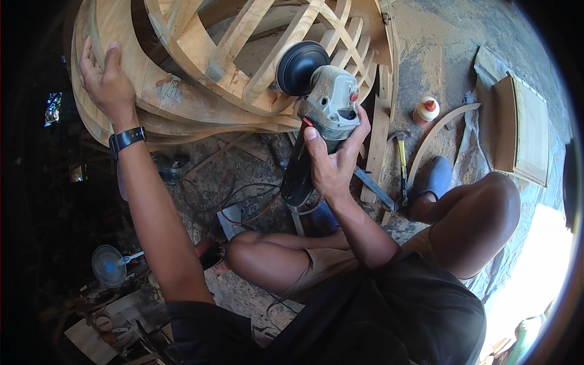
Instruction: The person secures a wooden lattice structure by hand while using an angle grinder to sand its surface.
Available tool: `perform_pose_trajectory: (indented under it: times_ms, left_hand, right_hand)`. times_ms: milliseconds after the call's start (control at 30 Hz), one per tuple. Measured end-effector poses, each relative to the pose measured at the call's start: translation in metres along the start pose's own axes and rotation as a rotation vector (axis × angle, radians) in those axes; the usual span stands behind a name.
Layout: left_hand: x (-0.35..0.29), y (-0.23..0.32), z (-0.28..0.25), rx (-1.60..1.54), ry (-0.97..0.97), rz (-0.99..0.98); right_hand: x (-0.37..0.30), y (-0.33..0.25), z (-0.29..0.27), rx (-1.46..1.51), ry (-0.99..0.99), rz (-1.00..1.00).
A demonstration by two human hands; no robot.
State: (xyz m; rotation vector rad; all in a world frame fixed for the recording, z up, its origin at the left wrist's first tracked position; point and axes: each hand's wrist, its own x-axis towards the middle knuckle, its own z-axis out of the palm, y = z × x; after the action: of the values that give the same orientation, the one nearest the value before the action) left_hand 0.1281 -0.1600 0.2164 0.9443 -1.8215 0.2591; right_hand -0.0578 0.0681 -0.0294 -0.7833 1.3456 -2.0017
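Note:
A curved wooden frame [194, 48] of bent slats and a crossed lattice fills the upper part of the view. My left hand [109, 85] lies against its left side, thumb apart from the fingers, touching the broad curved slats. In my right hand [336, 161] is an angle grinder [331, 100] with a grey head and a dark body. Its round black disc pad [302, 68] is at the lattice side of the frame; whether it touches the wood I cannot tell. Pale patches mark the slat beside my left hand.
Right of the frame are a glue bottle [426, 111] with a red cap, a thin curved wood strip [435, 137], a hammer [401, 167] and a metal ruler [375, 190]. A slatted wooden piece [522, 131] stands farther right. Cords [228, 201] and a small fan [109, 266] are lower left.

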Motion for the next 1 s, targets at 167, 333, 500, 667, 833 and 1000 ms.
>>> perform_pose_trajectory:
  times_ms: [167, 333, 500, 667, 833, 1000]
  left_hand:
    - [-0.002, -0.004, -0.001, -0.031, -0.005, -0.026]
    - [0.002, -0.012, -0.005, 0.018, 0.000, 0.024]
    - [0.000, -0.002, -0.002, 0.000, -0.013, -0.005]
    - [0.000, -0.010, -0.003, 0.017, 0.004, 0.025]
    - [-0.002, -0.008, -0.003, 0.028, -0.005, 0.012]
    - [-0.001, -0.006, 0.001, -0.038, 0.001, -0.009]
  right_hand:
    - [-0.002, -0.004, 0.002, 0.038, -0.012, -0.002]
    - [-0.007, 0.019, -0.012, 0.159, 0.034, 0.136]
    - [0.004, -0.013, 0.001, 0.061, 0.009, 0.008]
    - [0.003, -0.021, 0.002, -0.022, -0.003, -0.029]
    - [0.009, -0.035, 0.000, 0.012, 0.012, 0.020]
    - [0.013, -0.032, 0.005, 0.016, 0.010, 0.005]
